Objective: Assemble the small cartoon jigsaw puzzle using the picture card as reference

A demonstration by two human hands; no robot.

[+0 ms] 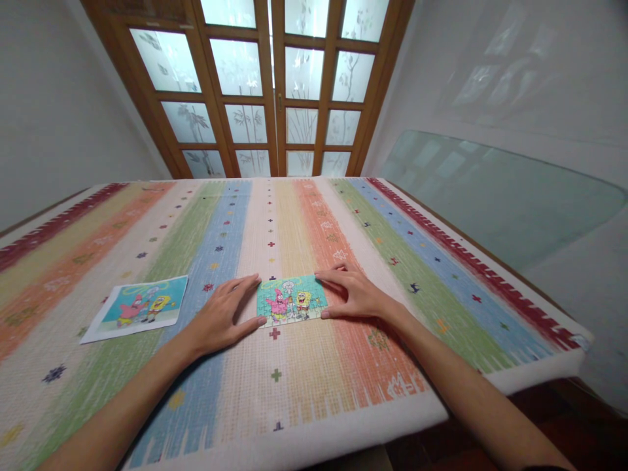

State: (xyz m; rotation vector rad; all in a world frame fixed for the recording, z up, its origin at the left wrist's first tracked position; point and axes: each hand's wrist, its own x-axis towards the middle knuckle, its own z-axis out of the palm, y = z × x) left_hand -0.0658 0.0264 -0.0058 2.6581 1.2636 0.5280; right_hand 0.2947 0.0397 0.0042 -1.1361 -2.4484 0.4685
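Observation:
An assembled jigsaw puzzle [289, 302] with cartoon figures on a teal background lies flat on the striped tablecloth in front of me. My left hand [220, 314] grips its left side, thumb at the near corner and fingertips at the far one. On the opposite side, my right hand [354, 292] holds the right edge the same way, thumb low and fingers at the top corner. Further left, apart from both hands, rests a printed picture [140, 307] of the same cartoon scene on white-bordered paper.
The tablecloth [304, 366] with coloured stripes covers the big table, its padded near edge hanging over. Beyond the far edge stand wooden doors [272, 98] with frosted panes. A glass sheet [490, 196] leans on the right wall.

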